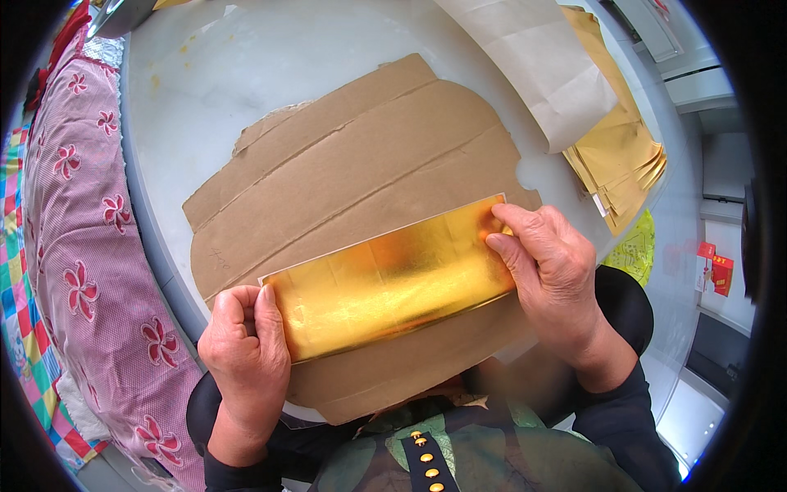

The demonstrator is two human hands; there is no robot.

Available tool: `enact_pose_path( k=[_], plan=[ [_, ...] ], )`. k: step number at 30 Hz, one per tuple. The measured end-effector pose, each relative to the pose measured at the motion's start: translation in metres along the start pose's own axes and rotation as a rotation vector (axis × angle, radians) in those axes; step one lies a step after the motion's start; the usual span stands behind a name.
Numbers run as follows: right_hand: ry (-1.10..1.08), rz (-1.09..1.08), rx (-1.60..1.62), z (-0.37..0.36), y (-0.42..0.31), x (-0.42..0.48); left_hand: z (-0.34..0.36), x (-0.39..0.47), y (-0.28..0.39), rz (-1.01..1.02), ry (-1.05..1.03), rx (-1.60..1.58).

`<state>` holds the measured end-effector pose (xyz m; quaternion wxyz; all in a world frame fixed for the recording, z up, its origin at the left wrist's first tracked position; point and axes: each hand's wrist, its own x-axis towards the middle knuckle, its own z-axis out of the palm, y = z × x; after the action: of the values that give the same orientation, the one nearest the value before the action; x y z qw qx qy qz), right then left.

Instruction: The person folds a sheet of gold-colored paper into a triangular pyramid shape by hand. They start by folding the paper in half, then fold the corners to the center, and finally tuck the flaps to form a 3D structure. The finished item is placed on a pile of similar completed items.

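Observation:
A shiny gold foil paper strip (393, 277) with a thin pale edge lies stretched at a slant between my hands, over a brown cardboard sheet (344, 166). My left hand (249, 344) pinches its left end between thumb and fingers. At its upper right corner, my right hand (547, 270) holds the foil with thumb and index finger. The cardboard, creased with fold lines and torn along its upper left edge, rests on a pale table. What lies beneath the foil strip is hidden.
A stack of gold paper sheets (615, 166) lies at the right, partly under a large whitish paper sheet (535, 67). A metal container (123, 15) stands at the top left. Pink flowered fabric (92, 246) runs along the left side. A yellow-green plastic bag (636, 249) is beyond the right edge.

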<state>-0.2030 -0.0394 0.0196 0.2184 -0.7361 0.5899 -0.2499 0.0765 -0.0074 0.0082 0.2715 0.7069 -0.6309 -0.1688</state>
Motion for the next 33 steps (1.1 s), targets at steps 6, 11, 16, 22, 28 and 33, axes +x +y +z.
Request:
enact_pose_path(
  k=[6,11,16,22,28,33],
  plan=[
    [-0.002,0.036,0.022,0.001,-0.002,0.001,-0.002,-0.001,-0.001,-0.005,-0.001,0.011],
    [0.02,0.012,-0.02,0.005,0.0,0.0,-0.003,0.003,0.005,-0.034,-0.017,-0.015],
    [0.002,0.042,-0.002,0.005,-0.004,-0.001,-0.002,0.0,-0.005,0.006,-0.008,-0.044],
    [-0.005,0.053,-0.01,0.005,-0.005,-0.002,-0.003,0.001,-0.006,0.016,-0.01,-0.082],
    [0.004,0.041,-0.009,0.007,0.0,-0.002,-0.003,0.001,-0.005,0.016,-0.003,-0.069],
    [-0.01,0.048,-0.035,0.005,-0.005,-0.001,-0.003,0.001,-0.005,0.026,-0.002,-0.054]
  ],
)
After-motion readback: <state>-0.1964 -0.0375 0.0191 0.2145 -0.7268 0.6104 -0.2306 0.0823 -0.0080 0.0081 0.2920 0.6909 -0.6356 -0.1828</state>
